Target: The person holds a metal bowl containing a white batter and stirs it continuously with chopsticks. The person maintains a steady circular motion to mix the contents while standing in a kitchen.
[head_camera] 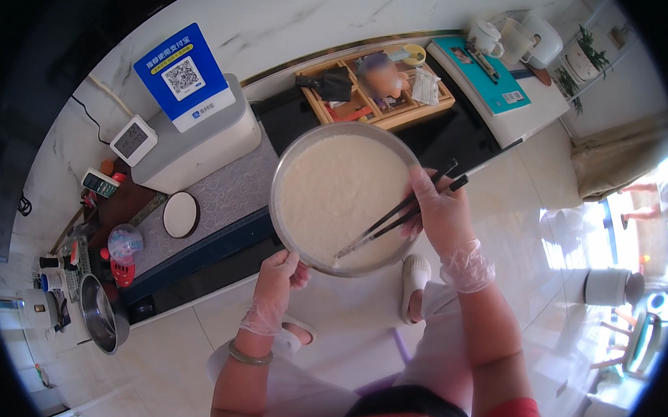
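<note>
A wide metal bowl (274, 205) holds a pale, thick batter-like mixture (335, 191) with a slightly lumpy surface. At its lower left, my left hand (278, 276), in a clear plastic glove, pinches the rim. On the right side, my gloved right hand (444, 217) grips the rim together with a pair of black chopsticks (387, 225). Their tips rest at the mixture near the bowl's near edge. The fingers under the bowl are partly hidden. The bowl is held above the floor, overlapping the edge of a low cabinet in view.
Behind the bowl, a wooden compartment tray (384, 117) carries small items on a black cabinet top (474, 131). To the left are a white box (201, 150), a blue sign with a printed code (182, 76) and a round lidded container (180, 214). Another metal bowl (99, 312) stands far left.
</note>
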`<state>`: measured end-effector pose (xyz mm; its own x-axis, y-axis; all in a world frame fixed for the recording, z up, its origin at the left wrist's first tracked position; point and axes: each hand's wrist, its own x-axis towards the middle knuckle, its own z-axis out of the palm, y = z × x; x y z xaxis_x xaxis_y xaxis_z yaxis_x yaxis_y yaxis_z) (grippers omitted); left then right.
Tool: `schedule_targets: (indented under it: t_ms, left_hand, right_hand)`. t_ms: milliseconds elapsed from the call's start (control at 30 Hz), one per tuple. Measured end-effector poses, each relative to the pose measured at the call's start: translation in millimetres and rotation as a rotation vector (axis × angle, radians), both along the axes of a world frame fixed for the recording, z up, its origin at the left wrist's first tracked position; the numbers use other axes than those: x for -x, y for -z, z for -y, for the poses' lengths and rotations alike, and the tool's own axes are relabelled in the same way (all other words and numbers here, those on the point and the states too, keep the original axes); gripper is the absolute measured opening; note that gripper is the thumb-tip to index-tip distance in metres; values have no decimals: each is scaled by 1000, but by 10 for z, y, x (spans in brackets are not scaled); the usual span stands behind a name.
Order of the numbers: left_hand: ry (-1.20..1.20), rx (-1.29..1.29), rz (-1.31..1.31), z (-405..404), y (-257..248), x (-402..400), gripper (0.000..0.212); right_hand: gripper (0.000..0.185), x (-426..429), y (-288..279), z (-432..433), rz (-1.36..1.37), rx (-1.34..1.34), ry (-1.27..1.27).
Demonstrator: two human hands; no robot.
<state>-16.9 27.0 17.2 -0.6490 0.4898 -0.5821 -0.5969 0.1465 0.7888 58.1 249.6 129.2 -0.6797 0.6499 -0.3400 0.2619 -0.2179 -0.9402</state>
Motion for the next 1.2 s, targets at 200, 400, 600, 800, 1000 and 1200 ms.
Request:
schedule_targets:
  t_ms: [200,400,600,800,1000,1200]
  left_hand:
    - [5,9,-19,4,39,3,27]
    - [2,10,-4,-20,-19,0,21]
    - [2,-8,1,-9,-6,-1,21]
    - [9,6,-1,-10,2,5,22]
    - [4,16,-4,-16,-18,-3,22]
    - [-2,5,6,-6,10,-1,21]
  right_hand:
    - [29,7,-21,95,20,6,-64]
    - [27,24,-39,48,71,24,6]
    - [28,1,-71,58,67,15,-24]
    - [29,-4,-63,109,81,24,-41]
    - [28,4,-97,73,90,28,-18]
    - [28,-14,-95,49,78,25,-30]
